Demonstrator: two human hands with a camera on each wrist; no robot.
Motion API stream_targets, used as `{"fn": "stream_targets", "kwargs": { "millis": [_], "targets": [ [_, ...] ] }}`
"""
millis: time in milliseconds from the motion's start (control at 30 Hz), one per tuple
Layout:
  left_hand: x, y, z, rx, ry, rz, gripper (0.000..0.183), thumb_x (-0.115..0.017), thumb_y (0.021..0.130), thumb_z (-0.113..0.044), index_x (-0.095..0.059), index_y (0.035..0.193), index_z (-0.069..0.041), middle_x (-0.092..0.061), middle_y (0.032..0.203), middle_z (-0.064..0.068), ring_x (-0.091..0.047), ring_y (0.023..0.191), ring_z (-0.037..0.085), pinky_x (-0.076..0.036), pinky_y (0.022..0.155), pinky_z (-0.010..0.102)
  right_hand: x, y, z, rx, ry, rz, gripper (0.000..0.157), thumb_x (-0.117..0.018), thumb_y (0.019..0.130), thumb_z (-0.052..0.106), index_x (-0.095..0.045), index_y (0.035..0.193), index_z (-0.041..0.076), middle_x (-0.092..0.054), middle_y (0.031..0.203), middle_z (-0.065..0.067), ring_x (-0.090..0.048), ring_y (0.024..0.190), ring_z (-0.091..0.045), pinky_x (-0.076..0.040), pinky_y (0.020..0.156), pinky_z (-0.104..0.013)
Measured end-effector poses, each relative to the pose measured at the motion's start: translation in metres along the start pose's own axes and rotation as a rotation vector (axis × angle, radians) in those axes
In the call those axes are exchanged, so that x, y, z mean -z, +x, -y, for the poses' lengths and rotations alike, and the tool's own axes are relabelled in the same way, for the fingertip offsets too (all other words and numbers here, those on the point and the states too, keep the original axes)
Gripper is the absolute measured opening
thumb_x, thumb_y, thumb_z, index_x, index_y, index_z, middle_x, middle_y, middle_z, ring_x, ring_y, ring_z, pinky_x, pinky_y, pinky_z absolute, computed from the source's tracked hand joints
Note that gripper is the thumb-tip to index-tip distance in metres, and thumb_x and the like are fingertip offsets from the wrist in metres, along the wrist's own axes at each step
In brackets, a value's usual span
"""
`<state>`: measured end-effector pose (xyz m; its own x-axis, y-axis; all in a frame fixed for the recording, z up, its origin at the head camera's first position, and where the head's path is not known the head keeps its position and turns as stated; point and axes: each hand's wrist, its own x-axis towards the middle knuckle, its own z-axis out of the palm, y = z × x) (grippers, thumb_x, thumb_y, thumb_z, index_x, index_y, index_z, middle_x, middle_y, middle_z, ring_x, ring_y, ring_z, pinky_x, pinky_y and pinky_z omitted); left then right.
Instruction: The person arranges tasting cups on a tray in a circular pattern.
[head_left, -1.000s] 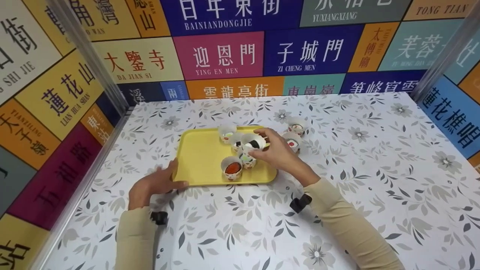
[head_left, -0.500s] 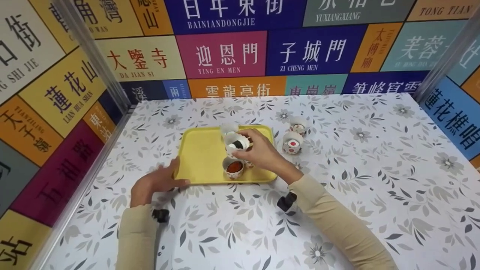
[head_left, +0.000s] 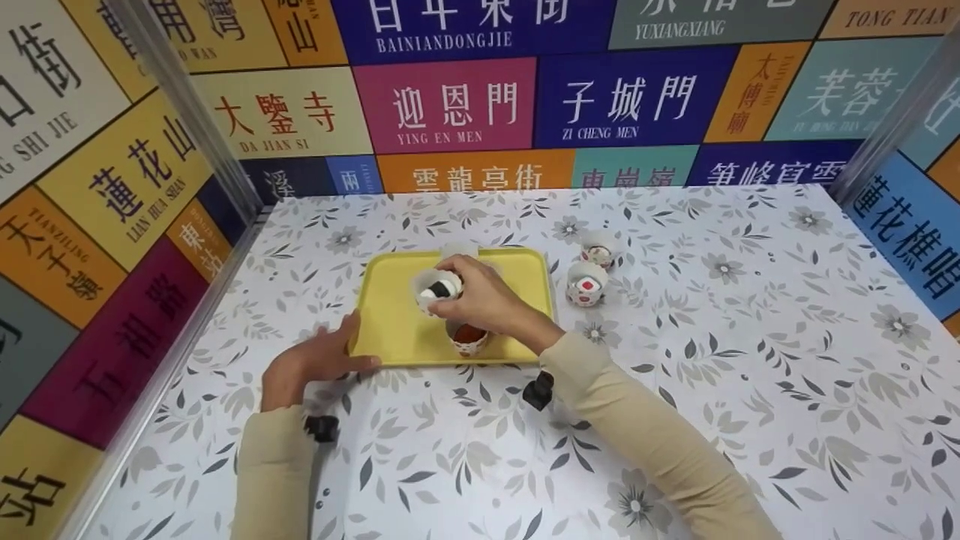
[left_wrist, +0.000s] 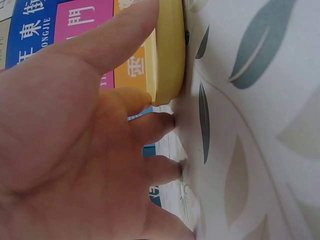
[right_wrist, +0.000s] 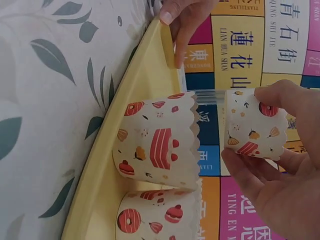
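A person's right hand (head_left: pixel 484 300) grasps, between thumb and fingers, a white paper cup with a scalloped rim and printed red cakes and doughnuts (right_wrist: pixel 255 120). Inside it, beside the thumb and fingertips, is a white piece with a black band (head_left: pixel 441 289). The right wrist view shows the cup raised, apart from the yellow rectangular tray with rounded corners (head_left: pixel 390 322) below these fingers.

The left hand (head_left: pixel 319 360) holds the tray's near-left corner, thumb on the near rim and index finger at the left side; its other fingertips reach down to the white tabletop with grey leaves and flowers (head_left: pixel 712 405).

On the tray, just nearer the person than the right fingers, stands a printed cup with an orange-red filling (head_left: pixel 469 341). A pale cup (head_left: pixel 459 249) lies beyond those fingers, mostly hidden by the hand. Off the tray, to the right of the right fingers, stand a cup with a red-centred white piece (head_left: pixel 586 286) and, just behind it, another printed cup (head_left: pixel 598 256).
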<state>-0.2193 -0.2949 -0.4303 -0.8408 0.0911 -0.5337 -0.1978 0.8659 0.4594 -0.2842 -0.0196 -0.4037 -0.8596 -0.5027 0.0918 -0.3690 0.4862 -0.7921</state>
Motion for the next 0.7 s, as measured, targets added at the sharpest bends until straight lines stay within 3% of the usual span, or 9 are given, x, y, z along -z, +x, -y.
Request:
{"fn": "stream_targets", "kwargs": {
  "millis": [100,400,700],
  "targets": [
    [0.000,0.000,0.000,0.010,0.004,0.001,0.107,-0.062,0.090,-0.063,0.007,0.162,-0.022,0.008,0.169,0.018,0.012,0.154,0.046,-0.002,0.121,0.067,-0.004,0.004,0.002,-0.019,-0.042,0.033,0.059,-0.081,0.083,0.027,-0.056,0.134,0.011,-0.064,0.127,-0.009,-0.064,0.109,-0.022,-0.055,0.092,-0.037],
    [0.000,0.003,0.001,0.026,0.008,-0.008,0.108,-0.062,0.090,-0.064,0.007,0.162,-0.023,0.008,0.169,0.016,0.013,0.154,0.045,-0.001,0.121,0.068,-0.011,0.011,0.005,-0.060,-0.167,0.157,0.069,-0.079,0.085,0.032,-0.046,0.144,0.015,-0.053,0.148,-0.009,-0.051,0.136,-0.025,-0.044,0.112,-0.042],
    [-0.001,0.003,0.001,0.031,0.020,-0.017,0.107,-0.061,0.089,-0.066,0.007,0.162,-0.025,0.007,0.169,0.016,0.011,0.154,0.044,-0.004,0.121,0.068,-0.019,0.015,0.003,-0.055,-0.274,0.221,0.070,-0.077,0.086,0.032,-0.047,0.145,0.011,-0.050,0.150,-0.008,-0.047,0.139,-0.024,-0.040,0.116,-0.040]
  ]
}}
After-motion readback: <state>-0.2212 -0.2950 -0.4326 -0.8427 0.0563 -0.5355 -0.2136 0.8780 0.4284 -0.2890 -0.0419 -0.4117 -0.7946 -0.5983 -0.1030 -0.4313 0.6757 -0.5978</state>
